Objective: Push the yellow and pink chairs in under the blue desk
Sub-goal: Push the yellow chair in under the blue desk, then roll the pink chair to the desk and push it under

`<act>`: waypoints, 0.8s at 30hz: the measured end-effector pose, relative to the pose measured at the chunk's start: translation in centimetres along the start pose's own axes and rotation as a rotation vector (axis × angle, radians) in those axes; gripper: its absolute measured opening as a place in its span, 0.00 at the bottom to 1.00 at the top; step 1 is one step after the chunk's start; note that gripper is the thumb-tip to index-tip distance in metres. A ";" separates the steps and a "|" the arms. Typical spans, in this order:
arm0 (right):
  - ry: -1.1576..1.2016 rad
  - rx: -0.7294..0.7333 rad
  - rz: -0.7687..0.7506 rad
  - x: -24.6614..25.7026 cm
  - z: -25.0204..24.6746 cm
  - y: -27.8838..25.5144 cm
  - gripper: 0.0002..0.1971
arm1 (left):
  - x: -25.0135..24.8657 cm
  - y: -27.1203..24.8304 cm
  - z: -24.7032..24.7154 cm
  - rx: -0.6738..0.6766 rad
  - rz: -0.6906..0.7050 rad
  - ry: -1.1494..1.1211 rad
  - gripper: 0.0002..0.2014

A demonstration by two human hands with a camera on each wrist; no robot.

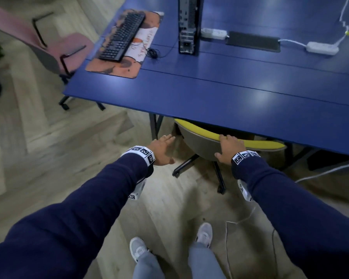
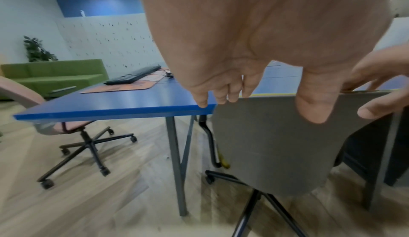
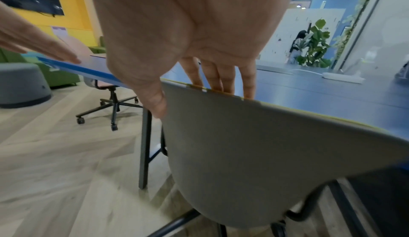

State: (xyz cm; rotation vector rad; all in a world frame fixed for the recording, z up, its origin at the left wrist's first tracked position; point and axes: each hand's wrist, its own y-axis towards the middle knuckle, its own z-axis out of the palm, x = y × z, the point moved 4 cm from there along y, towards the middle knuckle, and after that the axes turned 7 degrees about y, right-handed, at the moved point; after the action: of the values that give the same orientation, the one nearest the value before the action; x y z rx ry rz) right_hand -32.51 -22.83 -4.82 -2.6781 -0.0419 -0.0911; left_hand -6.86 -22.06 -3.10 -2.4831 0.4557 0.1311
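The yellow chair [image 1: 201, 141], grey-backed, stands with its seat under the near edge of the blue desk [image 1: 230, 93]. My right hand [image 1: 229, 147] rests on the top of its backrest [image 3: 254, 144], fingers [image 3: 219, 76] straight over the yellow rim and thumb against the grey back. My left hand [image 1: 161, 146] hovers open just left of the chair [image 2: 276, 144], touching nothing. The pink chair [image 1: 54, 49] stands at the desk's left end, backrest well out from the desk [image 2: 115, 102] and seat front [image 2: 66, 127] just under its edge.
On the desk lie a keyboard [image 1: 123, 37] on an orange mat, an upright PC tower [image 1: 189, 25] and two white power strips [image 1: 214, 33]. A desk leg [image 1: 154, 125] stands left of the yellow chair. Cables [image 1: 250, 218] trail on the wooden floor. A green sofa [image 2: 55, 76] lies beyond.
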 end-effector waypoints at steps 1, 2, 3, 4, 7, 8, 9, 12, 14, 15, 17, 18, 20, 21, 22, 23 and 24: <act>0.000 -0.005 -0.012 1.8 -0.2 0.0 0.34 | 2.0 -1.0 0.1 -0.009 -0.017 -0.005 0.47; -0.003 -0.018 -0.030 4.1 -0.4 -0.1 0.32 | 4.2 -2.3 0.0 -0.021 -0.031 -0.012 0.46; -0.006 -0.026 -0.048 6.3 -0.7 -0.2 0.30 | 6.3 -3.4 0.0 -0.034 -0.048 -0.025 0.45; -0.004 -0.033 -0.073 8.5 -0.9 -0.2 0.28 | 8.3 -4.6 -0.1 -0.051 -0.067 -0.044 0.44; -0.001 -0.046 -0.191 17.7 -1.4 -0.5 0.25 | 15.3 -8.8 -0.2 -0.114 -0.132 -0.092 0.42; 0.006 -0.047 -0.213 20.3 -1.6 -0.6 0.25 | 17.1 -9.9 -0.3 -0.139 -0.150 -0.107 0.42; 0.012 -0.043 -0.226 22.9 -1.7 -0.6 0.25 | 18.8 -11.1 -0.4 -0.163 -0.162 -0.124 0.41; 0.009 -0.037 -0.288 31.1 -1.9 -1.0 0.29 | 24.0 -15.1 -0.8 -0.200 -0.206 -0.168 0.39; -0.004 -0.037 -0.351 37.2 -2.3 -1.6 0.29 | 28.0 -18.1 -0.9 -0.226 -0.261 -0.206 0.37; -0.008 -0.040 -0.384 40.1 -2.7 -1.9 0.29 | 29.9 -19.6 -1.0 -0.246 -0.287 -0.228 0.36; -0.014 -0.047 -0.455 45.4 -3.5 -2.4 0.32 | 33.5 -22.6 -1.1 -0.282 -0.331 -0.281 0.36; -0.011 -0.054 -0.490 47.7 -4.0 -2.5 0.34 | 35.2 -24.0 -1.2 -0.301 -0.350 -0.307 0.37; 0.004 -0.073 -0.545 51.8 -4.9 -2.5 0.38 | 38.5 -26.6 -1.5 -0.338 -0.390 -0.353 0.39; 0.012 -0.078 -0.559 53.6 -5.3 -2.3 0.39 | 40.2 -27.7 -1.7 -0.356 -0.411 -0.373 0.39; 0.015 -0.079 -0.567 55.4 -5.6 -2.0 0.40 | 42.0 -28.7 -1.9 -0.364 -0.428 -0.391 0.39; 0.014 -0.073 -0.570 57.1 -5.8 -1.5 0.41 | 43.6 -29.5 -2.2 -0.365 -0.437 -0.404 0.40; 0.010 -0.063 -0.566 58.4 -6.0 -1.1 0.41 | 45.1 -30.1 -2.5 -0.360 -0.442 -0.410 0.40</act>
State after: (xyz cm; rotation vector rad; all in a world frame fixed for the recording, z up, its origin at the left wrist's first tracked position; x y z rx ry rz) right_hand 25.31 -23.69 5.17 -2.6451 -0.8027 -0.2849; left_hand 45.94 -13.90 6.61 -2.7369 -0.3159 0.5680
